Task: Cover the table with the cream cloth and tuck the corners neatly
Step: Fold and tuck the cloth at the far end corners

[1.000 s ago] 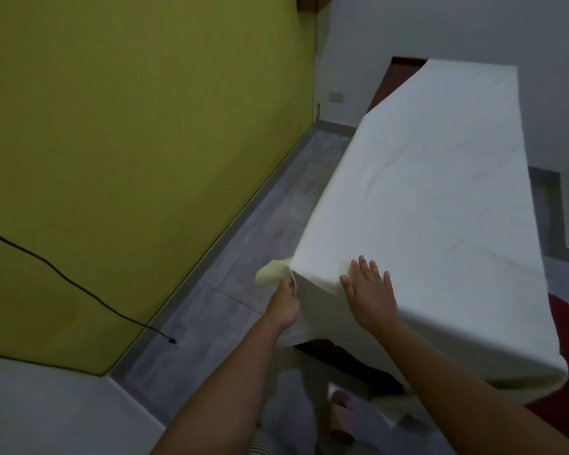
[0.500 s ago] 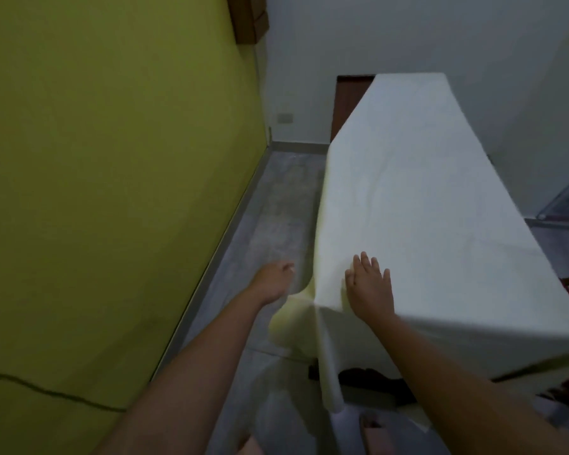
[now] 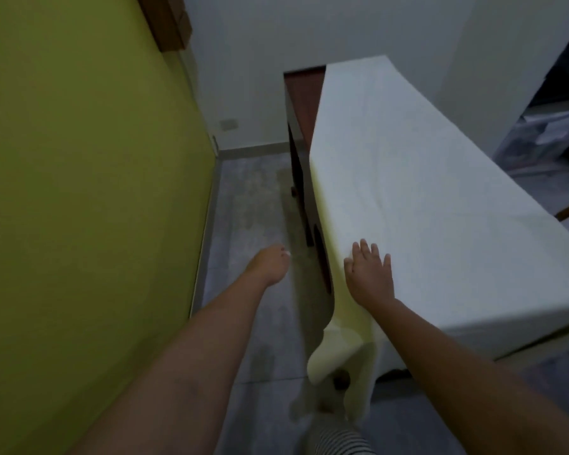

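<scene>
The cream cloth lies over the long table, covering most of its top and hanging down at the near left corner in a loose fold. The table's dark brown wood shows bare along the far left edge and side. My right hand rests flat on the cloth near the near left corner, fingers spread. My left hand hangs in the air to the left of the table, apart from the cloth, fingers loosely curled with nothing in them.
A yellow-green wall runs close along the left, leaving a narrow strip of grey floor beside the table. A white wall stands behind. Boxes and clutter sit at the far right. A striped trouser leg shows at the bottom.
My left hand has let go of the cloth corner and moved away to the left. The corner now hangs loose. The view has swung left along the table's side.
</scene>
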